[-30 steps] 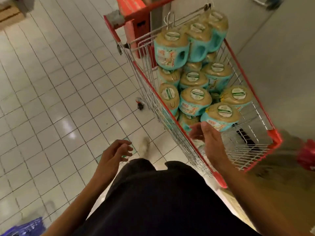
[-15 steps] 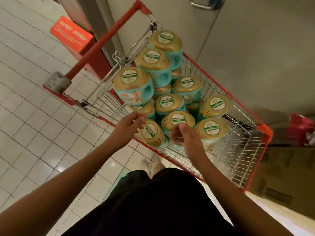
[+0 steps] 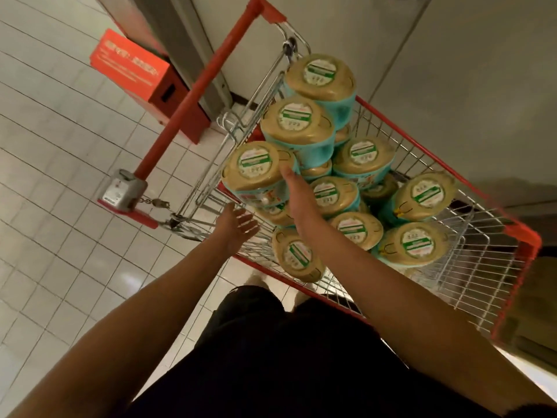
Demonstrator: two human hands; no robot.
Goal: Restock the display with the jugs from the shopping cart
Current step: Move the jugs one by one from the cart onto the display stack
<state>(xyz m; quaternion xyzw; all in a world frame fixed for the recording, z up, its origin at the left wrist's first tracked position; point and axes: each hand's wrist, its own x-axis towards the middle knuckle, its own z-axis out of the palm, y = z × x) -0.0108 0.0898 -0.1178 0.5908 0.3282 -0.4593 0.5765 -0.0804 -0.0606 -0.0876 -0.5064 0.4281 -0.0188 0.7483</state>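
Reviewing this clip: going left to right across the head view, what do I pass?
red box → coin lock on the cart's handle → left hand → right hand, against a jug → jug furthest right → cart's red corner

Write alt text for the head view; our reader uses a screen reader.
A person's right hand touches the side of a top jug in a red wire shopping cart piled with teal, tan-topped jugs; the left hand is open just below it. The cart stands on a white tiled floor.
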